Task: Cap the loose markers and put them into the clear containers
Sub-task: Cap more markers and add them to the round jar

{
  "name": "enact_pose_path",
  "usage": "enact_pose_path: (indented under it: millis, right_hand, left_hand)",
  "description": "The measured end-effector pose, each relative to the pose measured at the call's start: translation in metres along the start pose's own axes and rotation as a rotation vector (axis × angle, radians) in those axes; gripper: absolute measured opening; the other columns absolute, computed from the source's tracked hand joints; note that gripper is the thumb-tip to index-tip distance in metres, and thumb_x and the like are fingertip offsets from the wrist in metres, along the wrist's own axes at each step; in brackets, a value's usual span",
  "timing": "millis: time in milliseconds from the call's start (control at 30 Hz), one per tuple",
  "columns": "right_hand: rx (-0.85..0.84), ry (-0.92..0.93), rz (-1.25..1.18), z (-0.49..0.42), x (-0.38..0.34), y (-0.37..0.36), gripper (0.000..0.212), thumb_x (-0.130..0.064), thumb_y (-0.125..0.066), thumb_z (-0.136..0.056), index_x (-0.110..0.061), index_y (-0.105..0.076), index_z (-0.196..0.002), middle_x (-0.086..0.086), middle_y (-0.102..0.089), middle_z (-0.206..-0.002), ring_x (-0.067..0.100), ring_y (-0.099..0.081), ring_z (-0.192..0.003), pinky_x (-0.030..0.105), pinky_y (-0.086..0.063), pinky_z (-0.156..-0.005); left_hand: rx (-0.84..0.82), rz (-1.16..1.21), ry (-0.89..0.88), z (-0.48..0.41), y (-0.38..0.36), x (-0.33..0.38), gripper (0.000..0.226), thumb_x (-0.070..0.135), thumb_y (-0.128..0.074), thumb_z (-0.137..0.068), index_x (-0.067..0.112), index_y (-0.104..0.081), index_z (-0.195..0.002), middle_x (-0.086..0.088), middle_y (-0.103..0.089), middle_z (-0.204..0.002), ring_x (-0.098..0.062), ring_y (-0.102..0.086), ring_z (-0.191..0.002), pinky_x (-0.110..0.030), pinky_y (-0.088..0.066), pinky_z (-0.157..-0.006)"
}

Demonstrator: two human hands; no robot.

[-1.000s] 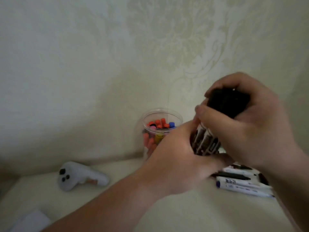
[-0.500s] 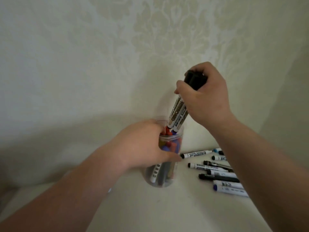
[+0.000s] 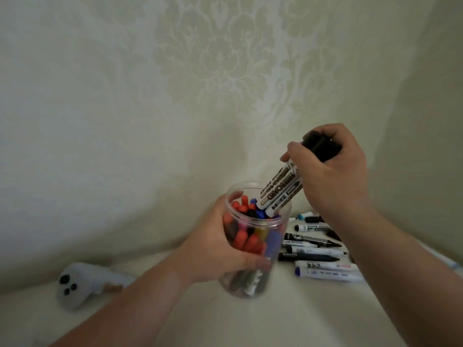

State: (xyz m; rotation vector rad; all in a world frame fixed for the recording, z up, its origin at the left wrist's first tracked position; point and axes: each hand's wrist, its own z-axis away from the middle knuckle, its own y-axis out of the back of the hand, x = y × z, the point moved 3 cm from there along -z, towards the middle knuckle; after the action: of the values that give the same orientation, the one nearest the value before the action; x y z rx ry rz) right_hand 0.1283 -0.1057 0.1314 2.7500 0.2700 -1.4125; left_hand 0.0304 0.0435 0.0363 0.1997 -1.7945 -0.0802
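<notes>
Centre frame: marker bundle (image 3: 280, 194) tilted, tips just inside clear container (image 3: 253, 281) rim; container crowded | right hand (image 3: 333, 176) gripped bundle's caps | left hand (image 3: 215, 249) clasped container wall | loose markers (image 3: 323, 257) lay just right | white controller (image 3: 82, 284) lower left, well apart

A white handheld controller (image 3: 82, 284) is lying on its side at the near left of the cream table (image 3: 275, 321), well apart from everything else. Its rounded head is facing the camera and showing three dark round buttons, while its handle is pointing to the right, where a small brownish patch is showing at its lower edge. Behind the table, a pale wall (image 3: 125, 96) is rising, carrying a faint damask floral pattern in a slightly darker cream.
</notes>
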Motion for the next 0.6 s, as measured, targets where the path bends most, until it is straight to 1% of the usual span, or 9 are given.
enact_pose_path:
  millis: [67,100,167,233,300,367,400,533,600]
  right_hand:
    - [0.025,0.011,0.012,0.002,-0.001,0.014,0.017,-0.008,-0.071,-0.087,-0.014,-0.057,-0.095,0.016,-0.07,-0.087,0.013,-0.074,-0.074,0.028,-0.059,-0.061]
    - [0.048,0.022,0.013,0.002,-0.003,0.021,0.017,-0.009,-0.071,-0.087,-0.016,-0.057,-0.094,0.013,-0.071,-0.085,0.015,-0.075,-0.075,0.032,-0.061,-0.064]
    - [0.12,0.035,-0.004,0.0,-0.004,0.038,0.018,-0.01,-0.071,-0.087,-0.019,-0.056,-0.092,0.004,-0.072,-0.078,0.019,-0.075,-0.078,0.038,-0.061,-0.067]
    - [0.19,0.008,-0.05,-0.001,0.0,0.053,0.018,-0.01,-0.07,-0.088,-0.018,-0.055,-0.092,0.002,-0.071,-0.072,0.021,-0.075,-0.078,0.039,-0.061,-0.067]
    - [0.223,-0.05,-0.066,0.0,0.009,0.062,0.018,-0.012,-0.07,-0.088,-0.022,-0.055,-0.09,0.002,-0.072,-0.07,0.023,-0.075,-0.078,0.04,-0.059,-0.067]
    - [0.222,-0.128,-0.095,0.004,0.02,0.066,0.018,-0.013,-0.069,-0.089,-0.024,-0.055,-0.09,0.002,-0.073,-0.072,0.022,-0.074,-0.078,0.039,-0.056,-0.067]
    - [0.228,-0.17,-0.117,0.006,0.026,0.068,0.017,-0.014,-0.069,-0.09,-0.024,-0.055,-0.091,0.003,-0.074,-0.073,0.021,-0.073,-0.077,0.038,-0.055,-0.066]
    - [0.333,-0.345,-0.257,0.014,0.053,0.075,0.017,-0.012,-0.067,-0.093,-0.017,-0.053,-0.101,0.006,-0.074,-0.076,0.02,-0.062,-0.071,0.034,-0.046,-0.066]
    - [0.383,-0.402,-0.292,0.018,0.063,0.078,0.017,-0.012,-0.068,-0.092,-0.016,-0.054,-0.101,0.007,-0.074,-0.076,0.02,-0.062,-0.07,0.036,-0.044,-0.068]
  left_hand:
    - [-0.013,-0.092,-0.021,-0.002,-0.009,0.007,0.094,-0.002,-0.094,-0.06,0.04,-0.049,-0.131,0.006,-0.069,-0.127,-0.019,-0.066,-0.119,-0.037,-0.056,-0.098]
    - [0.025,-0.204,-0.044,-0.004,-0.01,0.013,0.093,0.007,-0.096,-0.06,0.041,-0.047,-0.132,0.011,-0.069,-0.125,-0.012,-0.066,-0.117,-0.034,-0.056,-0.097]
    - [0.107,-0.562,-0.106,-0.008,-0.012,0.033,0.093,0.043,-0.095,-0.054,0.05,-0.043,-0.13,0.018,-0.067,-0.117,-0.005,-0.065,-0.11,-0.035,-0.055,-0.094]
    - [0.154,-0.998,-0.08,-0.016,-0.009,0.044,0.099,0.073,-0.08,-0.045,0.053,-0.037,-0.133,0.017,-0.061,-0.109,-0.01,-0.061,-0.103,-0.039,-0.053,-0.09]
    - [0.088,-1.283,0.009,-0.023,-0.01,0.037,0.116,0.085,-0.067,-0.043,0.053,-0.022,-0.144,0.013,-0.057,-0.114,-0.017,-0.056,-0.109,-0.039,-0.048,-0.094]
    - [0.021,-1.337,0.038,-0.023,-0.017,0.019,0.127,0.089,-0.064,-0.043,0.047,-0.011,-0.151,0.013,-0.055,-0.124,-0.017,-0.051,-0.119,-0.037,-0.042,-0.1]
    - [0.026,-1.316,0.044,-0.022,-0.02,0.013,0.13,0.09,-0.064,-0.043,0.044,-0.012,-0.152,0.014,-0.054,-0.128,-0.016,-0.049,-0.122,-0.036,-0.04,-0.102]
    - [0.134,-1.288,0.002,-0.021,-0.022,0.006,0.116,0.095,-0.065,-0.042,0.04,-0.039,-0.14,0.018,-0.056,-0.128,-0.011,-0.051,-0.118,-0.035,-0.042,-0.1]
    - [0.161,-1.227,-0.022,-0.019,-0.019,0.008,0.11,0.096,-0.064,-0.042,0.04,-0.045,-0.135,0.02,-0.057,-0.124,-0.009,-0.053,-0.112,-0.034,-0.045,-0.096]
